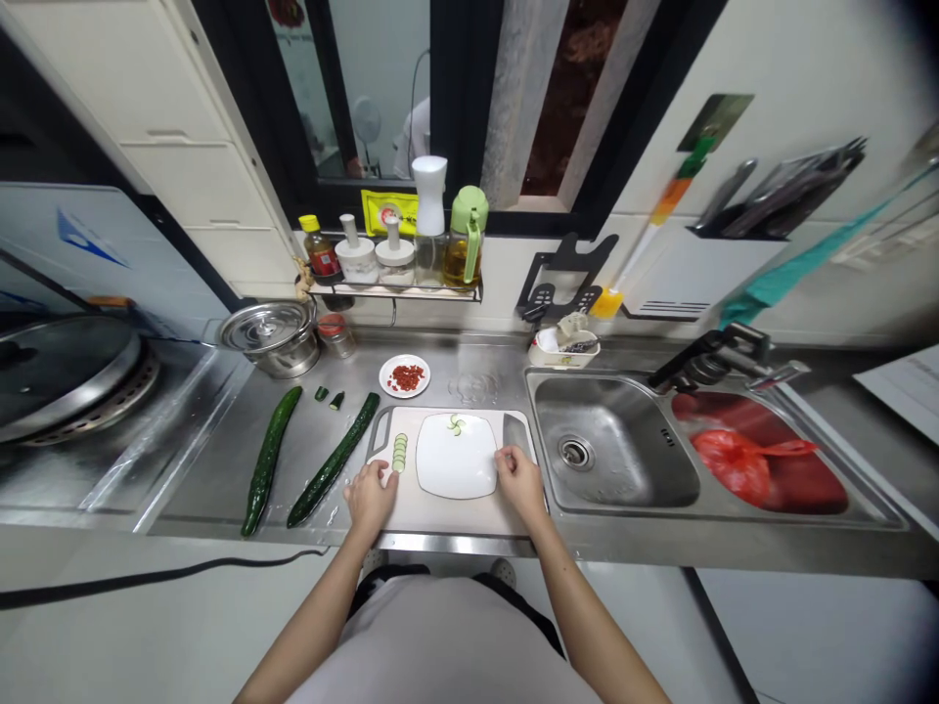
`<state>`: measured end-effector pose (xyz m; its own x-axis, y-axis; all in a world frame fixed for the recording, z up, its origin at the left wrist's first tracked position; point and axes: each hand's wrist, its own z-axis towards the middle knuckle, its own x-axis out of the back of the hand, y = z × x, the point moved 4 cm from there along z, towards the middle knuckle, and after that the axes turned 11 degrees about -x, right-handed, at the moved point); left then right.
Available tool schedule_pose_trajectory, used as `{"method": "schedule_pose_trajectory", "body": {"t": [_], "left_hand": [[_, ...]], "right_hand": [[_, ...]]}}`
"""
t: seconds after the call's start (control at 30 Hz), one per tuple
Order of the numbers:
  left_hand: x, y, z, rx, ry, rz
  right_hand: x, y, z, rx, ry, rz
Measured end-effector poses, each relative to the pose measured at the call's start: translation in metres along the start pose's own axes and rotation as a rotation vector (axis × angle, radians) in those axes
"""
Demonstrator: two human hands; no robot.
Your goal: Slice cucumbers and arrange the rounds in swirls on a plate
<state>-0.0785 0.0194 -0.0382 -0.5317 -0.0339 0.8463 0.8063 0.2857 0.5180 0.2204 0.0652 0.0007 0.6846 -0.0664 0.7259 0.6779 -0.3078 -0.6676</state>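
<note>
A white plate (456,479) rests on the light cutting board (447,518), with several thin cucumber slices (456,424) fanned out near its far edge. Left of the plate, a row of overlapping cucumber slices (400,452) lies on the board. My left hand (371,497) is at the near end of that row, fingers bent, thumb and forefinger apart. By the plate's right edge, my right hand (522,481) is closed in a pinch; whatever lies between its fingertips is hidden. A knife (514,432) lies flat on the board behind my right hand.
Two whole cucumbers (271,460) and small cut ends (336,401) lie left of the board. Behind it sits a small plate of chopped red pieces (406,377). A steel pot (271,337) stands back left, and a double sink (616,440) is to the right.
</note>
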Motion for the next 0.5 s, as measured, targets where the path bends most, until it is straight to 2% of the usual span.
{"method": "schedule_pose_trajectory", "body": {"t": [0.27, 0.5], "left_hand": [[-0.004, 0.011, 0.007, -0.009, 0.005, -0.002], [-0.007, 0.01, 0.008, -0.008, 0.061, -0.063]], "right_hand": [[-0.007, -0.002, -0.002, 0.051, -0.045, -0.008], [-0.01, -0.004, -0.002, 0.06, -0.055, -0.017]]}}
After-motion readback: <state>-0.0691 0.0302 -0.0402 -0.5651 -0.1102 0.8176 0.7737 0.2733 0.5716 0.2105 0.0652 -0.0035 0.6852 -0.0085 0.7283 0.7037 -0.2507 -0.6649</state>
